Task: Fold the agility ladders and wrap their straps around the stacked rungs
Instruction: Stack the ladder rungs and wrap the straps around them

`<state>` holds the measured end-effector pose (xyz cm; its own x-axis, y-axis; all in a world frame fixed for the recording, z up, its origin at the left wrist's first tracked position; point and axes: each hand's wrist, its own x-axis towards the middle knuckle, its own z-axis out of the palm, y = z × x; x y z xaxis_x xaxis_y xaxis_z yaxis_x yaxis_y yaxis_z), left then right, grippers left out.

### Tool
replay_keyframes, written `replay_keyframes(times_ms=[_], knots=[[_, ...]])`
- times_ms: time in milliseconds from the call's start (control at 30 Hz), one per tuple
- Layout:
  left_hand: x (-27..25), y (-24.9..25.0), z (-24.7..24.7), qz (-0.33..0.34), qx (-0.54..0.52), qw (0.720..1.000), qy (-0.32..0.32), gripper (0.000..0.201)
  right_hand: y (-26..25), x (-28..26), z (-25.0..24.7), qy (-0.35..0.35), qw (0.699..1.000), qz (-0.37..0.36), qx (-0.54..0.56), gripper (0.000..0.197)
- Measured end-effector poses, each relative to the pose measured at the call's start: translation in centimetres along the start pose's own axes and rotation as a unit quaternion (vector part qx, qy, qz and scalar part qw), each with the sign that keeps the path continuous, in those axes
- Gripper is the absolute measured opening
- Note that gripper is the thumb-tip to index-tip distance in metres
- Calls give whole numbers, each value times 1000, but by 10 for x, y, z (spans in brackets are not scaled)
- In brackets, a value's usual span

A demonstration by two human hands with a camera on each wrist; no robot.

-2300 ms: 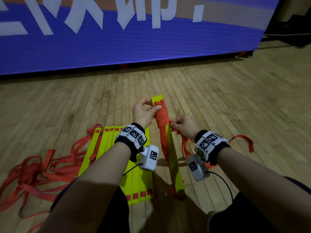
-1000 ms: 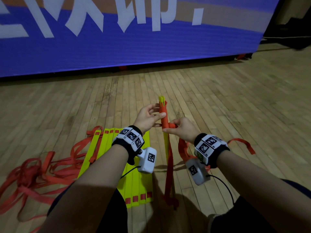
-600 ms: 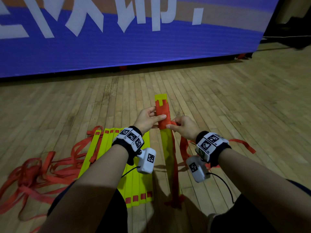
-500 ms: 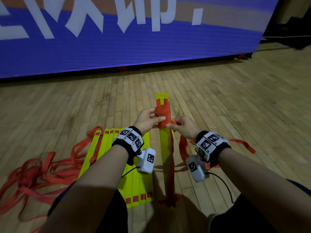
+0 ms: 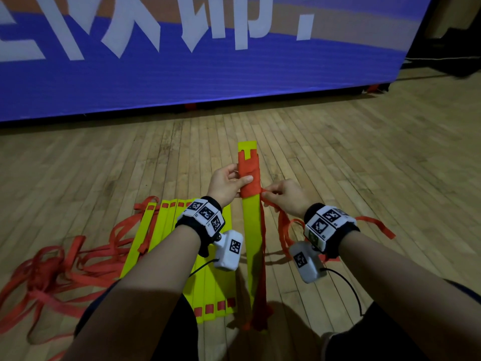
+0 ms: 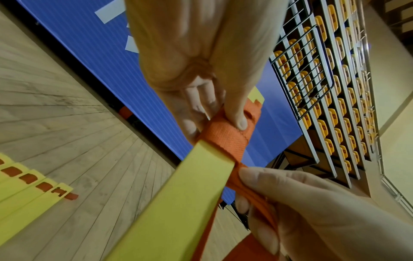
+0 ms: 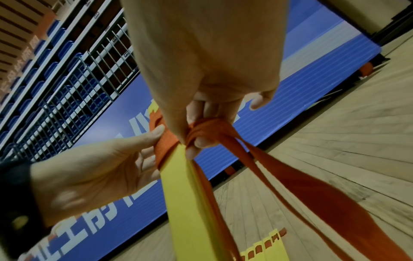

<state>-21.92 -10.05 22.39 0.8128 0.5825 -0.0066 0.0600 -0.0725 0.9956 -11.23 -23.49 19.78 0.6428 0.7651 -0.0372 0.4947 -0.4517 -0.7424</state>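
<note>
A stack of yellow rungs (image 5: pixel 252 238) stands tilted up off the wooden floor in front of me, its far end bound in orange strap turns (image 5: pixel 249 178). My left hand (image 5: pixel 226 183) grips that bound end, thumb across the wrap (image 6: pixel 232 134). My right hand (image 5: pixel 282 195) pinches the loose orange strap (image 7: pixel 290 178) right beside the rungs' right edge, and the strap trails down to the floor. A second ladder (image 5: pixel 182 256) lies flat at my left, its yellow rungs side by side.
Loose orange straps (image 5: pixel 49 272) lie tangled on the floor at the left, and more strap (image 5: pixel 374 225) lies at the right. A blue banner wall (image 5: pixel 182 82) closes the far side. Stadium seats behind railings (image 6: pixel 324 88) rise above it.
The rung stack has been turned over and back, and the orange wrap at its far end has grown by a turn. Both hands have stayed at that end.
</note>
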Motion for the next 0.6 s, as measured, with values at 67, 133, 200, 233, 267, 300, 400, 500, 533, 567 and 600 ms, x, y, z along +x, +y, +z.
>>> replay_keyframes(times_ms=[67, 133, 200, 233, 267, 300, 400, 500, 533, 567, 600], knots=[[1, -2, 2, 15, 4, 1000, 11, 16, -9, -4, -1, 18, 997, 2, -73, 28], [1, -4, 4, 25, 11, 1000, 14, 14, -16, -9, 0, 38, 986, -7, -162, 32], [1, -6, 6, 34, 18, 999, 10, 15, -20, -12, 1, 59, 976, -13, -207, 35], [1, -6, 7, 37, 20, 999, 10, 17, -20, -12, 2, 66, 974, -9, -216, 35], [1, -7, 8, 38, 20, 999, 12, 19, -21, -13, 2, 72, 972, -6, -223, 36], [1, -7, 8, 39, 19, 999, 16, 21, -23, -14, 4, 76, 970, -3, -231, 39], [1, -7, 10, 40, 17, 999, 32, 22, -26, -19, 8, 87, 962, 0, -259, 53], [1, -7, 13, 43, 15, 998, 42, 23, -28, -22, 9, 99, 959, 1, -267, 60], [1, -6, 14, 42, 11, 998, 42, 23, -28, -22, 9, 104, 958, 1, -267, 60], [1, -5, 15, 40, 6, 998, 41, 23, -29, -22, 8, 107, 959, 4, -263, 58], [1, -4, 15, 36, -2, 999, 39, 23, -29, -22, 8, 109, 961, 6, -255, 56]])
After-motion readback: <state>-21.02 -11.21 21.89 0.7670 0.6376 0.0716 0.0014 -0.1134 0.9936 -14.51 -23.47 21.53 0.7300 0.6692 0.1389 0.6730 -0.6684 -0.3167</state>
